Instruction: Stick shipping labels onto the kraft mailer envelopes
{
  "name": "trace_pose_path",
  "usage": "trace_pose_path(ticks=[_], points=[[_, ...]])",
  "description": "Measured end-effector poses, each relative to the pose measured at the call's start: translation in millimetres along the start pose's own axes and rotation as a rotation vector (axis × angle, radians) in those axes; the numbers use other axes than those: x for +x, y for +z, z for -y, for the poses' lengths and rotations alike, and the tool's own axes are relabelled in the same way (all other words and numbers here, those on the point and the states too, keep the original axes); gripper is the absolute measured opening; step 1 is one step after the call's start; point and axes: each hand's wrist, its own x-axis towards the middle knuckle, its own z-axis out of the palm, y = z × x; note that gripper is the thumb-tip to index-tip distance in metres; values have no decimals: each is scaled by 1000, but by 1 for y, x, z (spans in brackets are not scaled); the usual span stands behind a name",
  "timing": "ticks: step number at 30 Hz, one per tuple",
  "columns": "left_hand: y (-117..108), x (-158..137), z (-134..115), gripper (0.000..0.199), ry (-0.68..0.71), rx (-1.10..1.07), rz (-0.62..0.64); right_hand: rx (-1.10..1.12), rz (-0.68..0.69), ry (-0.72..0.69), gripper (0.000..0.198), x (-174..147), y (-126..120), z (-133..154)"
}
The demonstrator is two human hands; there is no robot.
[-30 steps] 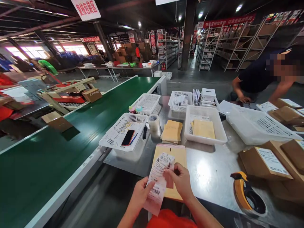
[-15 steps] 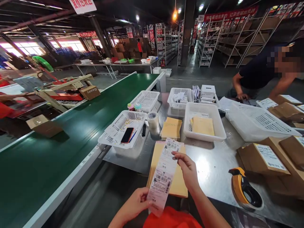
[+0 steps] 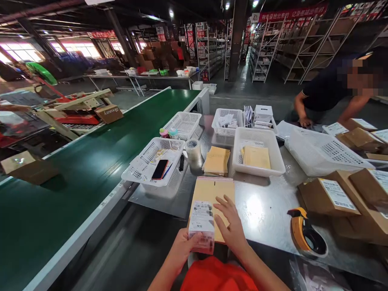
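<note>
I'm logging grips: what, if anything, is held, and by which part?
The left hand holds a label strip by its lower left part; the right hand, nothing.

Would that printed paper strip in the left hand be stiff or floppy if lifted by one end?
The paper strip would probably flop: it looks thin and bends close to the left hand. It is likely light, appearing to be only paper. It may crease easily too, judging by that bend.

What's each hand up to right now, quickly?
Left hand: closed, holding the printed label strip.
Right hand: open, over the yellow envelope.
</note>
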Motion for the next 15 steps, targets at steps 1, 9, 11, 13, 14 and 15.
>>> trace_pose_path(ticks=[1,9,11,13,14,15], points=[[0,-1,0,60,-5,28,10,-4,83,-56,36,-1,-4,3],[9,-12,-5,55,-123,104,207,427,678,194,41,-13,-6,22],[9,-12,-2,51,-110,138,240,490,636,224,44,-20,-1,15],[8,-12,0,51,-92,190,262,532,595,275,50,-25,4,4],[7,-12,1,52,-94,222,272,548,585,310,52,-26,7,-2],[4,-12,2,54,-103,255,281,563,580,342,53,-27,8,-9]])
